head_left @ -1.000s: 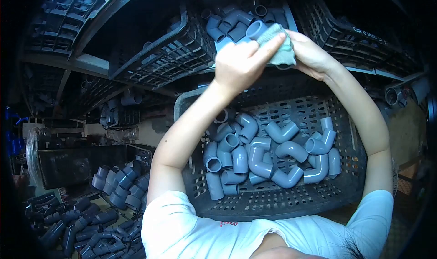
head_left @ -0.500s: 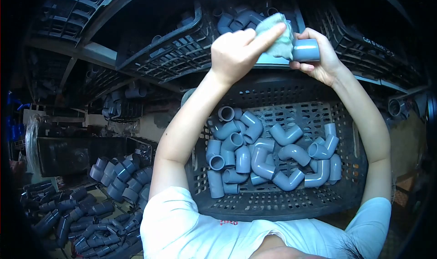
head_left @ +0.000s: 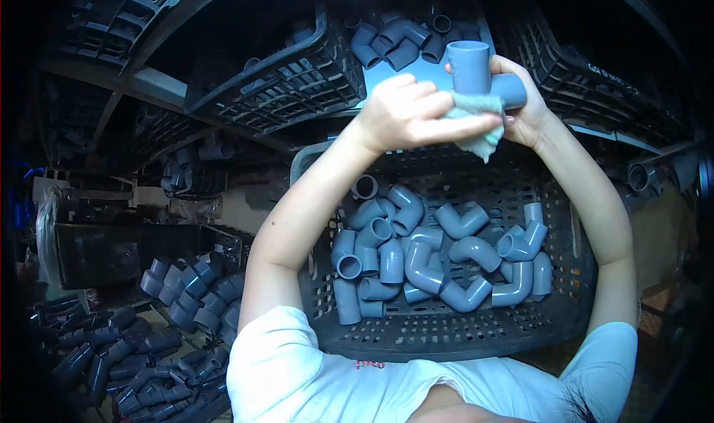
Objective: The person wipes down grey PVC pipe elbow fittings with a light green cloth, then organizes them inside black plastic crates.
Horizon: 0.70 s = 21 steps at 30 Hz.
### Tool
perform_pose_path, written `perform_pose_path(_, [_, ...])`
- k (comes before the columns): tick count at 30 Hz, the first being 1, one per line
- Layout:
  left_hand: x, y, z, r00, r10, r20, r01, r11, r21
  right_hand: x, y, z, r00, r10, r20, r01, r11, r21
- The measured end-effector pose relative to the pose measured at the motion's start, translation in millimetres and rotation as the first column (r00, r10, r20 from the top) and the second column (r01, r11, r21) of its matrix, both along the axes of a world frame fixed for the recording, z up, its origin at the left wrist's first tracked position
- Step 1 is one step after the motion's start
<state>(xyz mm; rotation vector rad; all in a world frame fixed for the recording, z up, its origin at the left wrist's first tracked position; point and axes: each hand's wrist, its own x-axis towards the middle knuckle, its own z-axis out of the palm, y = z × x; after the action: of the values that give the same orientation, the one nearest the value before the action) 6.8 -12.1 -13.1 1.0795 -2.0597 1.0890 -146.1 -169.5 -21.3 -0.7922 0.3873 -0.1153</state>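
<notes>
Above the far side of the basket, my right hand (head_left: 529, 107) is closed around a grey pipe elbow (head_left: 470, 67). One end of the elbow points up, with its round rim showing, and the other points right into my fingers. My left hand (head_left: 409, 114) grips a pale green cloth (head_left: 480, 125) and presses it against the lower part of the elbow. Beneath both hands, a black plastic basket (head_left: 446, 343) holds several loose grey elbows (head_left: 476, 252), lying in different directions.
Behind my hands, more grey elbows (head_left: 401, 36) lie on a light-coloured shelf surface (head_left: 383, 77). Black crates stand to the left (head_left: 282, 81) and right (head_left: 587, 73) of it. Lower left are a pile of grey fittings (head_left: 197, 289) and many darker fittings (head_left: 149, 363).
The elbow has turned so that one end now stands upright in view. My left hand and the cloth have moved down and slightly right, from the elbow's left end to its underside.
</notes>
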Motion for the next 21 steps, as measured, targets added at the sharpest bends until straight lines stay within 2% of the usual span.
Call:
perform_pose_path(3, [12.9,-0.8,2.4,0.982,0.030,-0.188,-0.038,0.998,-0.042,-3.9,-2.5,0.8,0.968,0.211,0.136,-0.214,0.977,0.010])
perform_pose_path(5, [6.6,-0.5,-1.4,0.981,-0.046,-0.187,0.042,0.999,-0.022,-3.5,3.3,0.9,0.989,0.146,0.030,-0.145,0.989,-0.037])
perform_pose_path(6, [-1.1,1.3,-3.5,0.979,-0.069,-0.193,0.072,0.997,0.011,-4.1,0.8,0.3,0.989,0.131,0.061,-0.130,0.991,-0.030])
perform_pose_path(7, [-5.9,5.6,-3.6,0.991,-0.036,-0.130,0.045,0.997,0.067,-4.9,-0.7,1.1,0.989,0.116,0.089,-0.114,0.993,-0.021])
perform_pose_path(9, [-20.3,-0.2,-8.7,0.980,-0.016,-0.200,0.046,0.988,0.146,-7.8,-1.6,13.4,0.987,0.058,0.148,-0.029,0.981,-0.190])
perform_pose_path(10, [-25.6,-2.4,-12.7,0.981,0.035,-0.193,0.009,0.974,0.225,-5.7,0.8,25.0,0.983,-0.070,0.167,0.101,0.977,-0.187])
perform_pose_path(11, [-29.3,-2.1,-15.4,0.980,0.032,-0.198,0.013,0.975,0.222,-5.8,-41.9,4.8,0.887,0.272,0.374,-0.280,0.959,-0.033])
perform_pose_path(12, [-33.4,-0.8,-16.0,0.982,0.027,-0.187,0.026,0.960,0.277,-4.2,-37.8,8.5,0.968,0.065,0.241,-0.052,0.997,-0.061])
perform_pose_path(13, [-35.1,-1.1,-15.7,0.984,0.022,-0.177,0.037,0.944,0.328,-1.7,-34.6,13.4,0.981,-0.159,0.115,0.173,0.977,-0.124])
perform_pose_path(14, [-33.9,-2.4,-15.9,0.987,0.024,-0.160,0.029,0.947,0.319,1.3,-48.0,2.7,0.978,-0.186,0.090,0.198,0.968,-0.154])
perform_pose_path(15, [-32.1,-3.9,-13.4,0.986,0.022,-0.165,0.031,0.951,0.308,4.7,-50.0,-6.8,0.951,-0.310,0.006,0.302,0.921,-0.248])
perform_pose_path(17, [-25.8,-6.5,-4.9,0.970,0.065,-0.233,0.003,0.960,0.279,8.8,-58.6,-21.1,0.893,-0.385,-0.231,0.255,0.858,-0.445])
perform_pose_path(18, [-20.8,-5.9,1.9,0.968,0.074,-0.240,-0.006,0.962,0.272,9.3,-72.1,-35.4,0.884,-0.336,-0.325,0.132,0.845,-0.518])
perform_pose_path(19, [-16.8,-5.3,6.1,0.959,0.086,-0.268,-0.020,0.970,0.241,12.1,-87.5,-50.6,0.861,-0.308,-0.405,-0.016,0.779,-0.627])
perform_pose_path(21, [-11.2,2.6,21.0,0.933,0.192,-0.303,-0.114,0.960,0.255,23.1,-122.4,-92.0,0.908,-0.274,-0.318,-0.111,0.574,-0.811])
